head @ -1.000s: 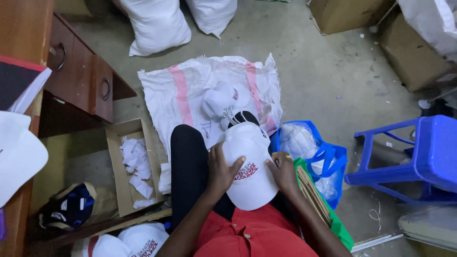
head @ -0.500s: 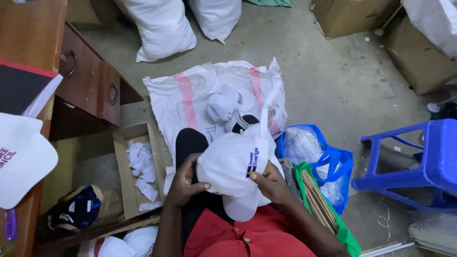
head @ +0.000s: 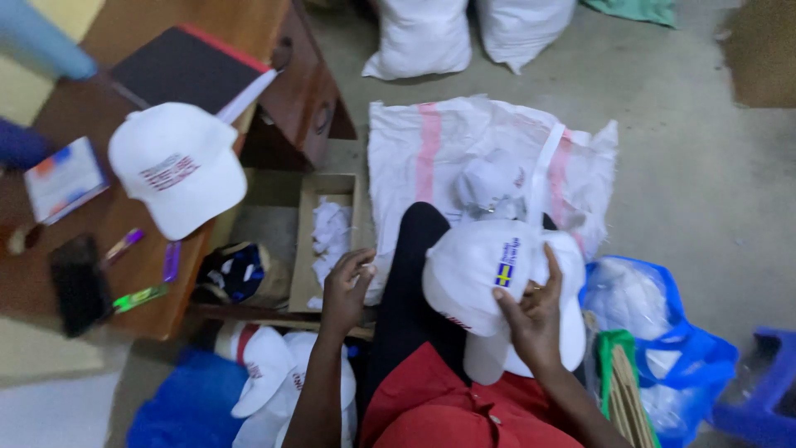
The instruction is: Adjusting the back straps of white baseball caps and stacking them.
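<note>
White cotton baseball cap w/ a small blue-and-yellow patch [head: 489, 274] sits over the person's lap, held by the right hand [head: 535, 319]: fingers curled round its lower edge, thumb up against the crown, pinching the cloth. Left hand [head: 347, 290] is off the cap, hanging apart to the left w/ fingers loosely bent, gripping nothing, just above the edge of an open brown cardboard box [head: 319, 241] holding crumpled white paper. Black trouser leg [head: 410, 282] runs between the two hands. Beyond the cap, a white woven sack w/ pink stripes [head: 439, 158] lies flat on the grey concrete floor, another white cap [head: 493, 182] resting on it. Right of the lap: blue plastic bag [head: 688, 348] w/ clear wrapping inside. Left: brown wooden desk [head: 290, 91] carrying a white cap w/ red print [head: 178, 166], a black notebook [head: 182, 70], a dark phone [head: 79, 282] and pens. Below the desk edge, a heap of more white caps [head: 282, 382] near the left elbow.
</note>
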